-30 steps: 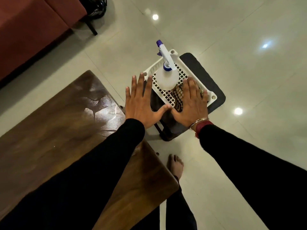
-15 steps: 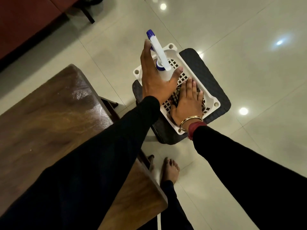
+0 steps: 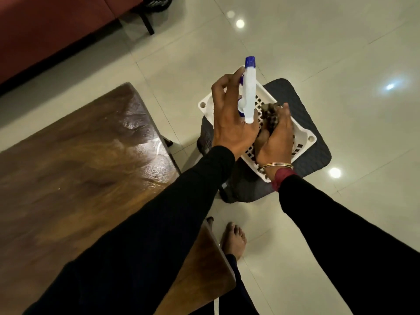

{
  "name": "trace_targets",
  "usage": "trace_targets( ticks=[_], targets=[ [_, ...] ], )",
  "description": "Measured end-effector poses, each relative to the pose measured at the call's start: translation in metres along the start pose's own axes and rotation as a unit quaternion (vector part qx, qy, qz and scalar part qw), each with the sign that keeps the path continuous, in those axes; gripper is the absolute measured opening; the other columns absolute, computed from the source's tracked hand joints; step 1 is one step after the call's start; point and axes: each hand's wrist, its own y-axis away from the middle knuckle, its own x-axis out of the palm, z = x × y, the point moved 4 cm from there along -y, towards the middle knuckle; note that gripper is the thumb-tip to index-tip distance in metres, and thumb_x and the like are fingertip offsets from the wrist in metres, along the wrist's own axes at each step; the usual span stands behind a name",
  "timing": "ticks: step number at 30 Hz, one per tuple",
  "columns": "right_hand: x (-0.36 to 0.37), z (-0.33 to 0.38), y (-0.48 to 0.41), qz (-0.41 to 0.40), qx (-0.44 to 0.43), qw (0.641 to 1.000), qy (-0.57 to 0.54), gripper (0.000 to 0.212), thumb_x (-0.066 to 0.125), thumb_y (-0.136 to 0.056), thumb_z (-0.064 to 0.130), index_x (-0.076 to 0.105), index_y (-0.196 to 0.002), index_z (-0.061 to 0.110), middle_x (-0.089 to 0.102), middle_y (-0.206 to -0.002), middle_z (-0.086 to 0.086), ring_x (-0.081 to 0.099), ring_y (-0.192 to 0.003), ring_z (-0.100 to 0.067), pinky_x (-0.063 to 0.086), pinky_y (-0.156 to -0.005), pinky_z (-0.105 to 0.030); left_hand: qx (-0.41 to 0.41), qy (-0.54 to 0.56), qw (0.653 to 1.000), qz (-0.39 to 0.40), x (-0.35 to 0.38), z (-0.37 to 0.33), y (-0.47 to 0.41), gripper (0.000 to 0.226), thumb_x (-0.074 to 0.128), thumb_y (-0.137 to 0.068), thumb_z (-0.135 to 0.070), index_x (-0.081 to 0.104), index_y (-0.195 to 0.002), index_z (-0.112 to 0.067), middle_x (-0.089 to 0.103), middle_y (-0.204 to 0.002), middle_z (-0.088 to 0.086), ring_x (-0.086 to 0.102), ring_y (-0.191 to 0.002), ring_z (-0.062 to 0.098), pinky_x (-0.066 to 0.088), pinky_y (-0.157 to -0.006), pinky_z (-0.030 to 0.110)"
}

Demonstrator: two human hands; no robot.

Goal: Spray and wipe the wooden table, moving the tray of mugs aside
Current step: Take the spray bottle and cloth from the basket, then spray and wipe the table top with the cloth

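The wooden table [image 3: 75,178] fills the left of the view, its top glossy and bare. To its right a white perforated basket [image 3: 304,137] sits on a dark stool [image 3: 316,160]. My left hand [image 3: 229,123] is wrapped around the neck of a white spray bottle [image 3: 248,96] with a blue nozzle, held above the basket. My right hand [image 3: 276,142] is closed on a dark checked cloth [image 3: 270,113] inside the basket. No tray of mugs is in view.
A red sofa [image 3: 56,30] with a black leg stands at the top left. Glossy pale floor tiles [image 3: 341,53] surround the stool. My bare foot [image 3: 234,239] is on the floor beside the table's near corner.
Both hands went from hovering open over the basket to gripping: the left took the spray bottle by its neck and raised it, the right closed on the cloth.
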Motion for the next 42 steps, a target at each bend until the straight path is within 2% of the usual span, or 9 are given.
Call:
trace_targets(
  ticks=[3,7,12,16,19,24,29,35,42],
  targets=[
    [-0.001,0.032,-0.001,-0.046,-0.028,0.997,-0.061,0.055,0.047,-0.102,0.015,0.041,-0.153,-0.003,0.042,-0.161,-0.021,0.039,-0.152,-0.034,0.030,-0.125,-0.050,0.008,0.001,0.999,-0.051,-0.046,-0.017,0.015,0.064,0.056,-0.075,-0.006,0.052,-0.139,0.002,0.046,-0.132,0.018,0.049,-0.116,0.001,0.043,-0.091,0.005],
    [0.021,0.084,0.011,-0.022,-0.135,0.985,-0.101,0.056,0.047,-0.104,0.017,0.038,-0.152,-0.010,0.044,-0.157,-0.027,0.041,-0.149,-0.041,0.034,-0.121,-0.057,-0.055,-0.004,0.993,-0.100,-0.116,-0.014,0.059,0.056,0.062,-0.077,0.005,0.057,-0.133,0.006,0.061,-0.124,0.018,0.064,-0.112,0.023,0.053,-0.098,0.027],
    [0.077,0.146,0.058,0.147,-0.273,0.948,-0.073,0.062,0.046,-0.096,0.007,0.034,-0.154,-0.011,0.036,-0.159,-0.032,0.036,-0.150,-0.047,0.031,-0.122,-0.062,-0.214,-0.040,0.973,-0.077,-0.208,0.014,0.118,0.043,0.062,-0.078,-0.007,0.067,-0.121,-0.012,0.069,-0.098,-0.001,0.064,-0.081,0.009,0.050,-0.080,0.012],
    [0.147,0.148,0.126,0.356,-0.334,0.861,0.142,0.081,0.051,-0.087,0.011,0.027,-0.164,0.008,0.014,-0.174,-0.014,0.012,-0.162,-0.035,0.022,-0.125,-0.063,-0.283,-0.068,0.956,-0.045,-0.257,0.039,0.128,0.030,0.061,-0.077,-0.004,0.065,-0.104,-0.015,0.057,-0.074,-0.001,0.054,-0.062,0.014,0.048,-0.061,0.025],
    [0.188,0.126,0.159,0.402,-0.387,0.771,0.307,0.078,0.054,-0.094,0.048,0.021,-0.164,0.038,-0.003,-0.177,0.006,-0.003,-0.163,-0.028,0.013,-0.123,-0.070,-0.313,-0.078,0.946,-0.030,-0.279,0.060,0.122,0.021,0.063,-0.078,0.001,0.059,-0.090,-0.015,0.054,-0.070,-0.002,0.048,-0.059,0.010,0.040,-0.057,0.019],
    [0.215,0.132,0.123,0.335,-0.317,0.824,0.331,0.082,0.038,-0.083,0.078,0.020,-0.160,0.054,-0.008,-0.177,0.004,-0.007,-0.162,-0.038,0.001,-0.118,-0.078,-0.349,-0.081,0.934,-0.011,-0.291,0.087,0.105,0.019,0.064,-0.075,0.001,0.055,-0.080,-0.015,0.057,-0.069,0.002,0.050,-0.060,0.015,0.041,-0.056,0.026],
    [0.272,0.186,0.079,0.281,-0.219,0.874,0.330,0.091,0.027,-0.098,0.075,0.005,-0.168,0.022,-0.006,-0.177,-0.004,-0.010,-0.161,-0.039,0.006,-0.127,-0.065,-0.344,-0.091,0.935,-0.012,-0.296,0.094,0.096,0.014,0.063,-0.074,0.001,0.053,-0.080,-0.008,0.053,-0.066,0.004,0.048,-0.062,0.023,0.038,-0.057,0.031],
    [0.230,0.156,0.117,0.351,-0.354,0.808,0.314,0.087,0.040,-0.097,0.057,0.010,-0.169,0.019,0.001,-0.177,-0.001,-0.004,-0.163,-0.031,0.011,-0.129,-0.060,-0.363,-0.108,0.925,-0.015,-0.306,0.100,0.084,0.014,0.062,-0.073,0.000,0.050,-0.076,-0.007,0.054,-0.069,0.004,0.049,-0.066,0.025,0.034,-0.057,0.032],
    [0.284,0.202,0.029,0.267,-0.222,0.885,0.309,0.081,0.035,-0.105,0.062,0.014,-0.168,0.016,0.006,-0.177,-0.003,-0.003,-0.162,-0.038,0.010,-0.128,-0.062,-0.352,-0.098,0.931,-0.017,-0.313,0.089,0.085,0.022,0.056,-0.069,-0.016,0.055,-0.086,-0.003,0.060,-0.080,0.011,0.055,-0.074,0.029,0.042,-0.065,0.037]
  ],
)
